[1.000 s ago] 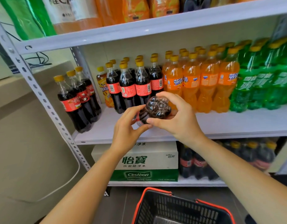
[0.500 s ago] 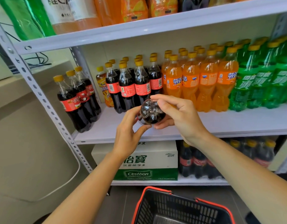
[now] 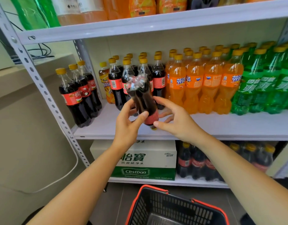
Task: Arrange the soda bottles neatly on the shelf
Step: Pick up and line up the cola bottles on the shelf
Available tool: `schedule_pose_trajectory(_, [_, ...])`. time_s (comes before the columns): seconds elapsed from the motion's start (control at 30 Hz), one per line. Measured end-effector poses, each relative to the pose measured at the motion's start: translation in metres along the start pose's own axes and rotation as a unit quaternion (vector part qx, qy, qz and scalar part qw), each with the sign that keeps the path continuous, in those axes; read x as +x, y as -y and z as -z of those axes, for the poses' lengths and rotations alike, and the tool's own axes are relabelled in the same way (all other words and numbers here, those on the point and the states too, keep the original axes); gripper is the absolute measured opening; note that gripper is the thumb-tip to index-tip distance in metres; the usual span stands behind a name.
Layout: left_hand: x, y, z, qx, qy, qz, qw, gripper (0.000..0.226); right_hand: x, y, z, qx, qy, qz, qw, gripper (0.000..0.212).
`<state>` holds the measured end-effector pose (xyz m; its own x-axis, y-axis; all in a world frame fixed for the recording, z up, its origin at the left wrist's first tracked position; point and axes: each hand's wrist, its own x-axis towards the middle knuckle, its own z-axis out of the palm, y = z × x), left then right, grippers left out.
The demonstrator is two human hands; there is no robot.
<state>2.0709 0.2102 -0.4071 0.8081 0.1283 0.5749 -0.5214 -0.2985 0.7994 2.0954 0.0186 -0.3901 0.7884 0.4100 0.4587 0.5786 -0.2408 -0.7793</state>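
Observation:
I hold a cola bottle point(image 3: 140, 96) upside down in front of the middle shelf point(image 3: 221, 125), its base up and its yellow cap pointing down. My left hand point(image 3: 128, 125) grips its lower part from the left, thumb across the front. My right hand point(image 3: 177, 120) holds it from the right, with the index finger and thumb on the bottle by its red label. Behind it stand rows of cola bottles point(image 3: 158, 82), orange soda bottles point(image 3: 193, 85) and green soda bottles point(image 3: 260, 85). The bottle hides part of the cola row.
Three more cola bottles point(image 3: 75, 98) stand at the shelf's left end, beside a lone orange tea bottle point(image 3: 105, 82). A Cestbon water box point(image 3: 145, 161) and packed cola point(image 3: 196, 163) fill the shelf below. A black basket with a red rim point(image 3: 174, 208) sits under my arms.
The bottle swung from base-toward-me to upright-inverted, base up and cap down. Both hands shifted lower along it, toward the label and neck.

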Motion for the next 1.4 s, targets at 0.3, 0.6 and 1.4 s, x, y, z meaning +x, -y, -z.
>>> schedule_pose_trajectory(0.3, [0.007, 0.006, 0.011, -0.234, -0.02, 0.19, 0.953, 0.032, 0.003, -0.036, -0.017, 0.016, -0.012, -0.051, 0.998, 0.061])
schedule_pose_trajectory(0.6, [0.01, 0.022, 0.047, -0.153, 0.031, 0.312, 0.937, 0.045, 0.02, -0.001, -0.014, 0.116, -0.133, -0.013, 0.984, 0.035])
schedule_pose_trajectory(1.4, [0.005, 0.076, 0.112, 0.133, -0.103, 0.069, 0.983, 0.073, 0.134, 0.018, -0.12, 0.05, 0.177, -0.042, 0.982, 0.068])
